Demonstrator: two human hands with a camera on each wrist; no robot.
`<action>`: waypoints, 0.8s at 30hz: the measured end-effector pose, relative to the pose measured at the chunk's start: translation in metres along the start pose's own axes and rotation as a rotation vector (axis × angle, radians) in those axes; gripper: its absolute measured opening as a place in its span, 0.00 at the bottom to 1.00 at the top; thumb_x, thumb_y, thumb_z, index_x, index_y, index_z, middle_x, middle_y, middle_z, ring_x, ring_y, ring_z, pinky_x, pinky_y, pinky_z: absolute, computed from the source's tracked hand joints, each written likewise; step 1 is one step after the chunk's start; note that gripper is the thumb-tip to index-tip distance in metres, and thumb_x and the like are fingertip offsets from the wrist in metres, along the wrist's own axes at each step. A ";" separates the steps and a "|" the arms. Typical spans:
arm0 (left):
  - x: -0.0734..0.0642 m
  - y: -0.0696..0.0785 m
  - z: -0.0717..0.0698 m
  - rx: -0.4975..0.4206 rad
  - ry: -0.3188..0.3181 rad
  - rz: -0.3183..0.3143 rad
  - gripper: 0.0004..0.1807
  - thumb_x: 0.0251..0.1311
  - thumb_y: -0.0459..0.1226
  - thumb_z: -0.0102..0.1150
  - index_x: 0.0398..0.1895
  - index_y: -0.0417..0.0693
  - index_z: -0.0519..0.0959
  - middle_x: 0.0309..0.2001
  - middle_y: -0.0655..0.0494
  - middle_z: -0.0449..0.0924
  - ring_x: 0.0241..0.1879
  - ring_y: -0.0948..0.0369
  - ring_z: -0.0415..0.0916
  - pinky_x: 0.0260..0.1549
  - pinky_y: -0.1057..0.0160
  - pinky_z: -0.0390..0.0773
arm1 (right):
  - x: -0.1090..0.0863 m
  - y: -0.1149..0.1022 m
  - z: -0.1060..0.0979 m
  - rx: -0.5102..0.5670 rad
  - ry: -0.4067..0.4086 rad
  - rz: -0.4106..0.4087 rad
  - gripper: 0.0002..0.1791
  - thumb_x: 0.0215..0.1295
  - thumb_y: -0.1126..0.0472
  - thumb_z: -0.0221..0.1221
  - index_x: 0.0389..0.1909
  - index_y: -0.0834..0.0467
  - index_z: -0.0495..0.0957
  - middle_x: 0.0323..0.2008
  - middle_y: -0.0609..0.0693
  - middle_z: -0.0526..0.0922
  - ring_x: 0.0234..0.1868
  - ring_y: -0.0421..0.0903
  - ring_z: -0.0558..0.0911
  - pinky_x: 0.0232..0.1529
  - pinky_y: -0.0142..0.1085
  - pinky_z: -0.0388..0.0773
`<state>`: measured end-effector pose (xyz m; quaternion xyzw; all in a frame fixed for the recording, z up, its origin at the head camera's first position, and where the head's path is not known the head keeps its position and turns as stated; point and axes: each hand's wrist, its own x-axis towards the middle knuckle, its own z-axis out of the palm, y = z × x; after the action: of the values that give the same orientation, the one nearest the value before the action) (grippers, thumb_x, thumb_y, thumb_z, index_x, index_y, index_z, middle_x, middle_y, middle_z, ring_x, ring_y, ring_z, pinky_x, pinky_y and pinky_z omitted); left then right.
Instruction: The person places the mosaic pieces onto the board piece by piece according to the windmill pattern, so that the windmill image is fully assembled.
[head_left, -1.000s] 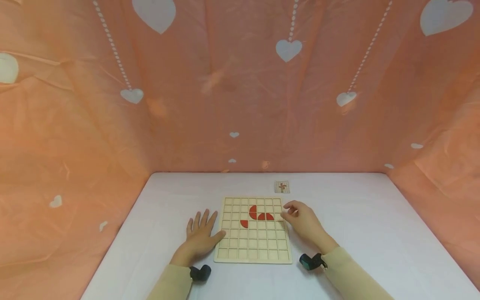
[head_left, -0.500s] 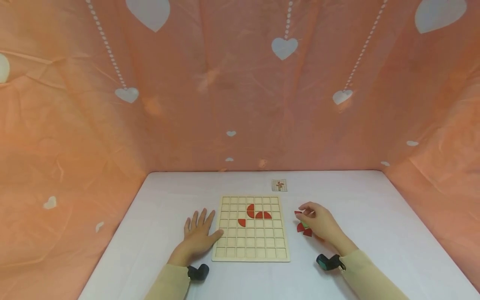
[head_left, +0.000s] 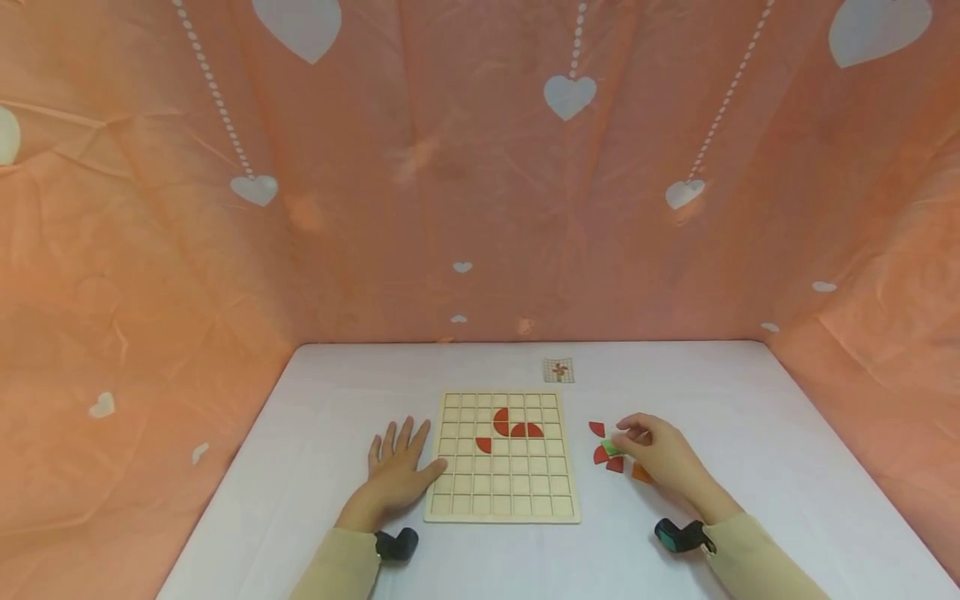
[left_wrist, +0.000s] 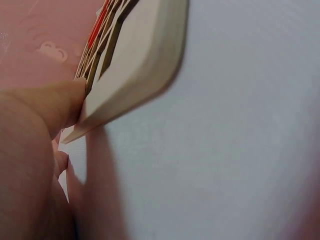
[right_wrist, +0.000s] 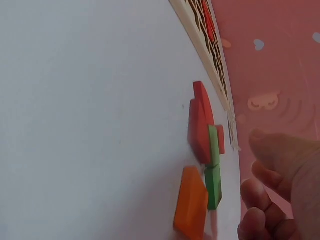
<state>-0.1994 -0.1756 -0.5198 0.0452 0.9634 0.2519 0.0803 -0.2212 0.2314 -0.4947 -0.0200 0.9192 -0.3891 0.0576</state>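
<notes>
My left hand (head_left: 397, 477) lies with fingers spread on the white table, its thumb on the left edge of a wooden grid board (head_left: 501, 505); the left wrist view shows that thumb at the rim. Several red quarter-circle pieces sit in the board's cells, one being a red piece (head_left: 483, 445) left of the others. My right hand (head_left: 666, 457) hovers with bent fingers over loose pieces right of the board, nothing visible between thumb and fingers. Under and beside it are a green block (right_wrist: 213, 187), an orange block (right_wrist: 191, 202) and red pieces (head_left: 615, 465).
A small card (head_left: 558, 371) printed with a pinwheel on a grid lies behind the board. Orange cloth (head_left: 480, 208) with white hearts surrounds the table (head_left: 360, 375) at the back and sides. Each wrist wears a black camera (head_left: 681, 536).
My right hand has moved right from the board's edge to the loose pieces, uncovering red, green and orange ones. The left hand stays in place on the board's edge.
</notes>
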 end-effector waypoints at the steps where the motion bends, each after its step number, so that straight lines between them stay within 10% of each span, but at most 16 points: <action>1: 0.000 0.000 0.000 0.000 0.001 0.000 0.43 0.66 0.57 0.50 0.76 0.46 0.51 0.76 0.40 0.38 0.74 0.41 0.25 0.66 0.39 0.24 | 0.000 0.001 0.000 0.003 -0.002 0.004 0.22 0.64 0.47 0.63 0.53 0.56 0.77 0.40 0.49 0.79 0.40 0.48 0.75 0.35 0.35 0.77; 24: 0.001 0.000 0.000 -0.004 0.000 -0.006 0.43 0.66 0.57 0.50 0.77 0.47 0.51 0.77 0.41 0.37 0.74 0.42 0.25 0.65 0.39 0.23 | 0.020 0.004 0.009 0.059 0.017 0.048 0.19 0.62 0.50 0.65 0.46 0.60 0.78 0.34 0.50 0.79 0.35 0.47 0.75 0.34 0.35 0.77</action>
<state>-0.2003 -0.1754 -0.5203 0.0422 0.9630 0.2535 0.0813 -0.2402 0.2261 -0.5061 0.0068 0.9081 -0.4145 0.0598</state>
